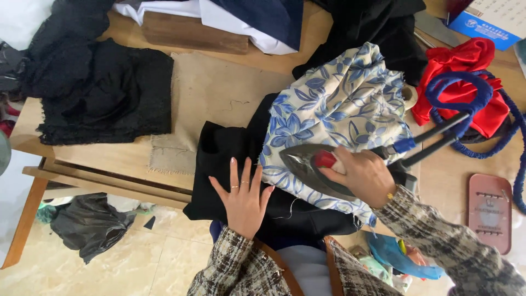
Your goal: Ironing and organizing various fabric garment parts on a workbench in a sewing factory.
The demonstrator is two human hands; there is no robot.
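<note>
Head view, looked straight down on a wooden table. Left hand lay flat, fingers spread, pressed on black cloth at the table's near edge, rings on two fingers. Right hand was closed around the handle of an iron, thumb by a red knob, iron's soleplate down on a blue-and-cream floral cloth. Floral cloth lay partly over the black cloth, just right of the left hand, touching it at the fingertips or very near; could not tell which. Blue cord ran from the iron's back end, looped up over a red cloth at the right. Both sleeves checked tweed. Black lacy fabric piled at left on the table, well apart from the hands. White and navy cloth at top centre. Dark red flat case at right edge. Black bag on the tiled floor below the table, left side.
</note>
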